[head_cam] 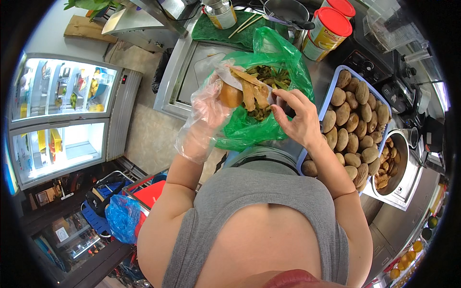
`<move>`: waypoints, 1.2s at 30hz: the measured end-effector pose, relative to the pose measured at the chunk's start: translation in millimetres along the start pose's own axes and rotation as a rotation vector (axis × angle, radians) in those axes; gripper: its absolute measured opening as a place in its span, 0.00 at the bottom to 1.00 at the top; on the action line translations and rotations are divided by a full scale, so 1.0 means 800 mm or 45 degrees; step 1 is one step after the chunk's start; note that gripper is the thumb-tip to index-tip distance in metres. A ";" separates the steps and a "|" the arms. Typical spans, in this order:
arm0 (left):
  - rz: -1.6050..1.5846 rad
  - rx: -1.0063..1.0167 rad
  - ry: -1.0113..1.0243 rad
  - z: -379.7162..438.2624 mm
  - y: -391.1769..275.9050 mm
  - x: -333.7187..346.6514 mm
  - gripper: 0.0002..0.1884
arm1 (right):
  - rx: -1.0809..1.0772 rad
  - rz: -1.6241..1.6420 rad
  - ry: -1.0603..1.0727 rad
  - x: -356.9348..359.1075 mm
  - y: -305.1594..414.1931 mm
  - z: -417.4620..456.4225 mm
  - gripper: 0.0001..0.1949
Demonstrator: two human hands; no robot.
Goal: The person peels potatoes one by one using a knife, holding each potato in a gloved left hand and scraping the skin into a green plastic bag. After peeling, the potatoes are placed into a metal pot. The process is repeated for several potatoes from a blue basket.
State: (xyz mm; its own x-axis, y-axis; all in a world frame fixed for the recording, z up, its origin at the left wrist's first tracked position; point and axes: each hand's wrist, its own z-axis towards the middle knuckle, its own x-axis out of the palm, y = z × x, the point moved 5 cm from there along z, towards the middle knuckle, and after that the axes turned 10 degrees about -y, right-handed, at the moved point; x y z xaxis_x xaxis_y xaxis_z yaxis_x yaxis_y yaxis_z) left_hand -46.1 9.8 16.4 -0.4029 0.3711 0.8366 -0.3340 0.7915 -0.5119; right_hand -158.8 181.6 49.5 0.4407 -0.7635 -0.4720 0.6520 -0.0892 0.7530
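My left hand (209, 102), in a loose clear plastic glove, holds a peeled orange-brown fruit (230, 95), likely a sapodilla. Across the fruit lies the pale blade of a knife (229, 78), with strips of peel (248, 93) draped over it. My bare right hand (299, 113) grips the knife at its other end, thumb and forefinger by the blade; the dark handle is mostly hidden by the fingers. Below both hands, an open green plastic bag (288, 57) contains a heap of greenish-brown peels (275, 76).
A blue basket (326, 104) of unpeeled brown fruits (352, 122) stands at right, beside a metal bowl (402, 158) of peeled ones. Beyond the bag are a green cloth (205, 30) with chopsticks (243, 27), a pan (288, 10) and red-lidded cans (329, 30). A lit glass-door fridge (59, 118) is at left.
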 end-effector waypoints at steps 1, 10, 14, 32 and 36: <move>0.026 -0.006 -0.022 0.000 -0.001 0.001 0.27 | 0.003 0.028 0.016 0.001 -0.003 0.001 0.17; -0.266 -0.279 -0.141 0.003 0.008 -0.016 0.21 | 0.917 0.666 0.372 0.030 -0.053 -0.015 0.16; -0.273 -0.308 -0.217 0.003 0.016 -0.030 0.20 | 1.169 0.884 0.475 0.035 -0.057 -0.022 0.17; 2.438 -0.073 0.221 0.009 0.072 0.020 0.36 | 0.308 -0.508 0.400 0.022 -0.038 -0.002 0.13; 2.524 -0.136 0.098 0.021 0.067 0.009 0.37 | 0.302 -0.533 0.392 -0.013 -0.030 -0.020 0.14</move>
State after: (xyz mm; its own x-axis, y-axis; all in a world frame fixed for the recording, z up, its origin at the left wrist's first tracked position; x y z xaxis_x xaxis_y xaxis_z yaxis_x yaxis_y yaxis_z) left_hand -80.9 47.1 -8.5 -0.0483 0.6252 -0.7790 0.4988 -0.6606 -0.5611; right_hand -169.4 202.1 28.9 0.3571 -0.4137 -0.8375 0.6691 -0.5124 0.5384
